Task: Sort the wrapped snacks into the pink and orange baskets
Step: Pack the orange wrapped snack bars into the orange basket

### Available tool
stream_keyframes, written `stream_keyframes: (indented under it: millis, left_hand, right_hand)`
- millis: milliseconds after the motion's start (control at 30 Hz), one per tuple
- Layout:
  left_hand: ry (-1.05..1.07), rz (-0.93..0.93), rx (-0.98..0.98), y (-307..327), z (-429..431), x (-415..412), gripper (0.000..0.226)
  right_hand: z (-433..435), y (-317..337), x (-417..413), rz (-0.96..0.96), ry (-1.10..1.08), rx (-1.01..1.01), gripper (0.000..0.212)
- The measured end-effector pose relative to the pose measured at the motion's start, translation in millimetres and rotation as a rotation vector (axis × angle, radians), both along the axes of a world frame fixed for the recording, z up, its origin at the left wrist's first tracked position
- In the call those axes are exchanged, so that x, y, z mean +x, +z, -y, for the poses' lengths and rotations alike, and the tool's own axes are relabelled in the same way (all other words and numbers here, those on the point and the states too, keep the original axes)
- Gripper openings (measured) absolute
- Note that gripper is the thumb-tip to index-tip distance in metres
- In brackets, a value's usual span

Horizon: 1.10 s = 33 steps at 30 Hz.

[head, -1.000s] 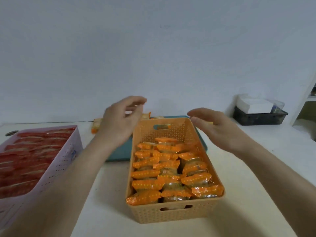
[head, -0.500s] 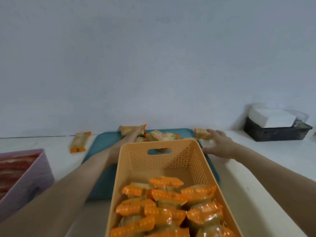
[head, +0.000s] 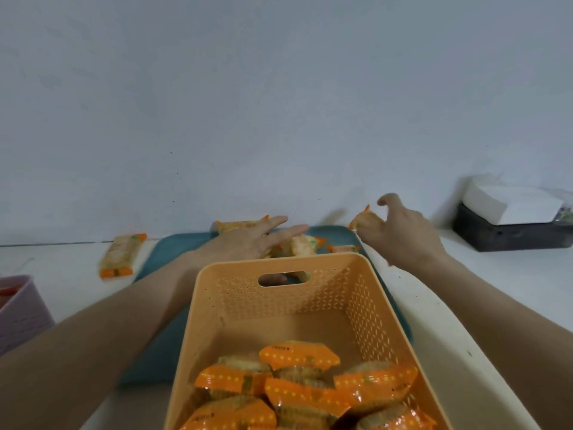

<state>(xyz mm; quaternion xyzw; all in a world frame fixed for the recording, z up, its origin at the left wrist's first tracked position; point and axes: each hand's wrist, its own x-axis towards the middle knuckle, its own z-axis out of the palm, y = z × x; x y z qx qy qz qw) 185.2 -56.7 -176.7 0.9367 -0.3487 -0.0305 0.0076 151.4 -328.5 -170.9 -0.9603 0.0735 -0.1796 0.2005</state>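
— Well, what has changed over on the left?

— Little. The pink basket (head: 21,308) sits at the desk's left edge, only partly in view. A stray snack (head: 121,254) lies on the desk (head: 449,305) just beside the left edge of the teal tray (head: 173,252), as it did half a second ago.

— And the hands?

— A second ago both hovered over the orange basket (head: 279,305); now they have reached past its far rim. The left hand (head: 248,240) lies with straight fingers over the loose snacks (head: 302,243) near the tray's far edge, gripping nothing that I can see. The right hand (head: 403,234), flat at the tray's far right corner half a second ago, has pinched a lifted snack (head: 362,220) between thumb and curled fingers, clear of the tray.

— Meaning?

— I'd judge that one is bound for the orange basket. Its near half is packed with orange-wrapped packets (head: 297,356), and its far half is bare. Several snacks remain unsorted.

— The room?

— A white desk against a plain pale wall (head: 279,103). Near the desk's far right edge, a dark tray (head: 508,240) holds a white paper stack (head: 511,203).
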Motion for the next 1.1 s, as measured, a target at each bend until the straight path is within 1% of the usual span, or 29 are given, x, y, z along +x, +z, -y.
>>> stream_keyframes:
  millis: [33,67,133,167,200,267,333,400,467,533,600,667,700,733,767,833,867,933,1000,1033,1067,1100]
  left_hand:
    - [-0.023,0.032,0.075,2,4,2,0.074]
    - [-0.04,0.028,0.132,6,9,2,0.07]
    - [-0.093,0.03,0.133,10,19,6,0.065]
    - [-0.101,0.031,0.113,11,22,8,0.063]
    - [-0.1,0.017,0.076,9,25,10,0.061]
    - [-0.067,0.001,-0.048,6,27,14,0.051]
    - [0.031,-0.092,-0.174,5,23,21,0.041]
    - [0.123,-0.24,-0.355,4,14,25,0.043]
    - [0.171,-0.348,-0.551,6,4,24,0.044]
    - [0.225,-0.38,-0.764,16,-6,18,0.042]
    - [0.306,-0.345,-1.048,36,-15,8,0.038]
    - [0.347,-0.346,-1.348,63,-24,-12,0.034]
    - [0.319,-0.363,-1.431,77,-27,-25,0.037]
    - [0.267,-0.39,-1.455,89,-29,-39,0.04]
    - [0.201,-0.403,-1.434,102,-29,-56,0.042]
    - [0.081,-0.431,-1.358,115,-24,-88,0.04]
    - [0.056,-0.454,-1.339,115,-20,-100,0.041]
    - [0.072,-0.474,-1.289,107,-14,-126,0.049]
    - [0.088,-0.466,-1.153,91,-12,-138,0.054]
    - [0.095,-0.464,-1.07,87,-12,-145,0.054]
    - [0.108,-0.484,-1.025,85,-13,-149,0.055]
    - [0.13,-0.517,-1.026,84,-15,-150,0.059]
  right_hand:
    - [-8,4,-2,-0.079,0.048,-0.013,0.056]
    - [-17,6,-2,-0.197,0.105,-0.09,0.057]
    - [-28,4,2,-0.404,0.223,-0.281,0.051]
    - [-32,5,6,-0.453,0.264,-0.314,0.048]
    - [-36,6,9,-0.483,0.298,-0.281,0.046]
    - [-45,9,17,-0.514,0.337,-0.136,0.045]
    - [-53,11,21,-0.517,0.361,0.002,0.045]
    - [-56,8,21,-0.482,0.342,0.176,0.055]
    - [-55,10,18,-0.39,0.338,0.432,0.064]
    - [-53,22,14,-0.265,0.359,0.673,0.058]
    - [-51,41,8,-0.139,0.391,0.844,0.049]
    - [-53,65,-8,-0.071,0.457,1.02,0.044]
    - [-55,77,-19,-0.062,0.508,1.083,0.043]
    - [-56,84,-29,-0.062,0.556,1.109,0.042]
    - [-59,92,-43,-0.057,0.599,1.106,0.041]
    - [-67,94,-65,-0.049,0.64,1.051,0.042]
    - [-70,92,-74,-0.042,0.638,1.015,0.046]
    - [-74,85,-97,-0.034,0.627,0.982,0.055]
    - [-74,75,-110,-0.043,0.599,0.946,0.055]
    - [-75,74,-120,-0.048,0.575,0.882,0.055]
    - [-77,73,-126,-0.075,0.562,0.808,0.059]
    - [-78,72,-130,-0.111,0.559,0.735,0.065]
